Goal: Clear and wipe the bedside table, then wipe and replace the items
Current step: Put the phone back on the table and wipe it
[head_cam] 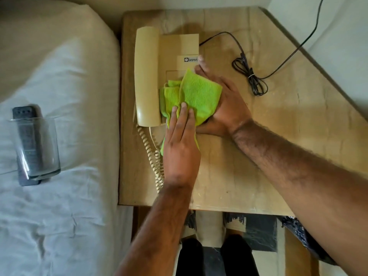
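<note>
A beige corded telephone sits on the wooden bedside table, its handset in the cradle on the left. A bright green cloth lies bunched over the phone's keypad area. My left hand presses flat on the near end of the cloth. My right hand lies along the phone's right side, partly under the cloth, with fingers reaching toward the label. The coiled handset cord trails toward the table's front edge.
A black line cord, bundled with a tie, lies on the table's right half and runs up the wall. On the white bed at left, a clear glass rests on a dark remote.
</note>
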Action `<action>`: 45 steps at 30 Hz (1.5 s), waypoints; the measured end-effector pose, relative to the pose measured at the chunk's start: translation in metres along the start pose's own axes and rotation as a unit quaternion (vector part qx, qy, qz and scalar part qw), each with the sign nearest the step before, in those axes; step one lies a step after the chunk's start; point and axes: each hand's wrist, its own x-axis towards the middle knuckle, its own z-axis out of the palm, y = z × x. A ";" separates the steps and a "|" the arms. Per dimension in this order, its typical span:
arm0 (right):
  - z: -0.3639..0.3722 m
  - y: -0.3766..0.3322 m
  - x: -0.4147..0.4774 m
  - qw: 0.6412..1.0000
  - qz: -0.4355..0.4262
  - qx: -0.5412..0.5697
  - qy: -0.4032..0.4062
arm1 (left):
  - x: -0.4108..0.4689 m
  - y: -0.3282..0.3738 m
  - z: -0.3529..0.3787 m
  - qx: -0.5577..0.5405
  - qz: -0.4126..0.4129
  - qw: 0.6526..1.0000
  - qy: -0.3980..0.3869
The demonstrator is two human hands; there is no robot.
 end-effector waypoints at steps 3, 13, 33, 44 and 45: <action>0.004 0.002 -0.002 0.999 -0.019 -0.040 0.014 | 0.049 0.000 0.000 0.020 0.020 1.000 0.002; 0.004 0.001 -0.001 0.998 0.002 -0.054 0.015 | 0.161 0.004 -0.005 -0.006 0.019 0.999 -0.040; 0.005 0.002 0.000 0.999 -0.004 -0.051 -0.002 | 0.042 -0.027 -0.065 -0.025 -0.094 0.995 0.034; 0.005 0.002 0.000 0.997 -0.005 -0.071 0.004 | 0.186 -0.039 -0.072 0.068 -0.025 0.996 -0.047; 0.005 0.001 0.000 0.998 -0.002 -0.065 0.004 | 0.171 -0.040 -0.071 0.075 -0.012 0.996 -0.036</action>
